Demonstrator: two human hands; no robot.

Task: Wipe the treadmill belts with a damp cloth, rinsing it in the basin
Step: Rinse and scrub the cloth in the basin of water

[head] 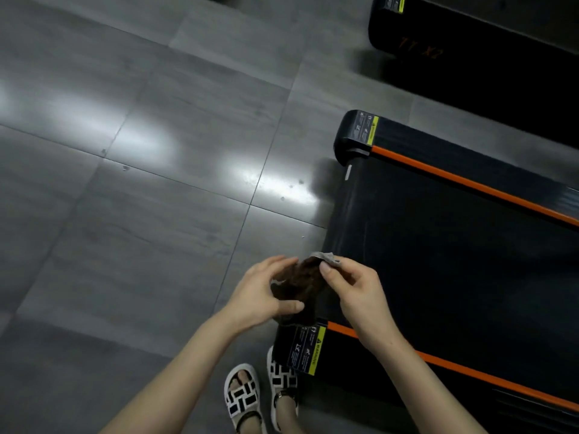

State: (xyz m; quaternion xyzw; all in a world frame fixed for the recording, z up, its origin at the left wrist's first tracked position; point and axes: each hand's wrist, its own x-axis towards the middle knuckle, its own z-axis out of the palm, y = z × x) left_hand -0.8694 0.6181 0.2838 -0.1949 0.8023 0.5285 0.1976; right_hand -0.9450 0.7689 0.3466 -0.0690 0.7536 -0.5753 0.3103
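Treadmill belt (438, 261), black with orange edging, looks not yet wiped: left hand (260, 292) and right hand (357, 289) both grip the crumpled dark-brown cloth (299, 283) above its end.

A small dark brown fabric cloth (299, 285) with a pale grey edge is bunched and crumpled in the air between the left hand (260, 292) and the right hand (360, 289). The left hand's fingers and thumb curl round its lower bulk. The right hand pinches the pale grey corner at its top. Just beyond and beneath the right hand lies the flat black rubber treadmill belt (438, 261), its end nearest, bordered by black side rails with orange stripes. A second black treadmill (454, 29) lies well beyond both hands, dim and only partly in view.
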